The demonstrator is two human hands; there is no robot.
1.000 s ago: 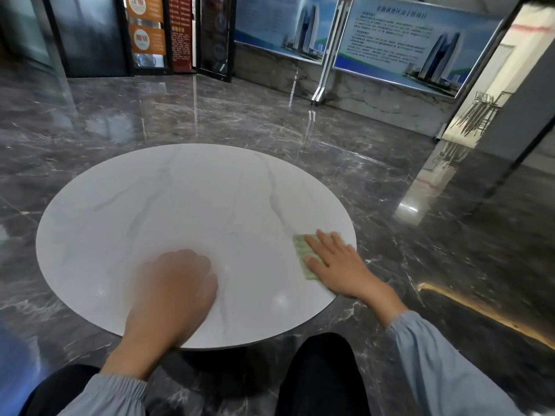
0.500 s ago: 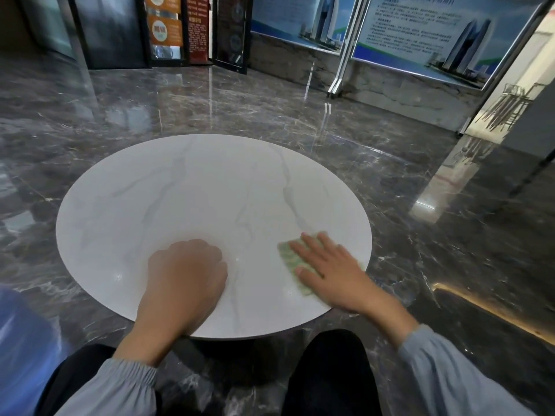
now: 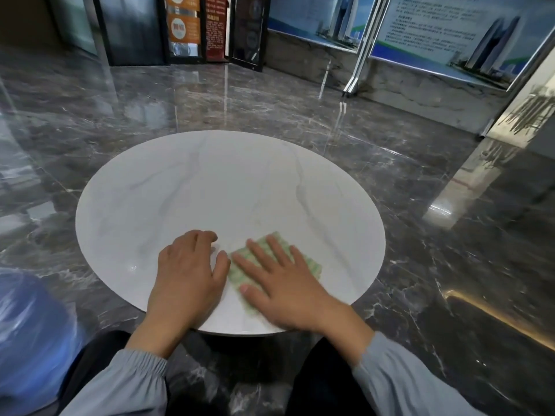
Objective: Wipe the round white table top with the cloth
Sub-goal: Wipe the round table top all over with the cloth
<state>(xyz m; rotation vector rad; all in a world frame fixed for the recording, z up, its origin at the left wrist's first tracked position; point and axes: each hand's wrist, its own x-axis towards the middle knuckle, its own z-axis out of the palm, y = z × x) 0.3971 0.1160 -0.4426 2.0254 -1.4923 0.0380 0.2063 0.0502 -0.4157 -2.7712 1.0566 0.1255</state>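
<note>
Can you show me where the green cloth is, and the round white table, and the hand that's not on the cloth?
green cloth (image 3: 312,262): head view, on its right corner past the fingers.
round white table (image 3: 216,187): head view, on the bare middle of its top.
left hand (image 3: 187,274): head view, on the back of the hand.

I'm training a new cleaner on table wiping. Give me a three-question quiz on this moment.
1. True or false: the cloth lies under the right hand.
2. Multiple choice: the left hand is A) lifted off the table, B) resting bare on the table top, C) gripping the cloth.
3. Which part of the table top are both hands on, near edge or far edge?

Key: 1 true; 2 B; 3 near edge.
</note>
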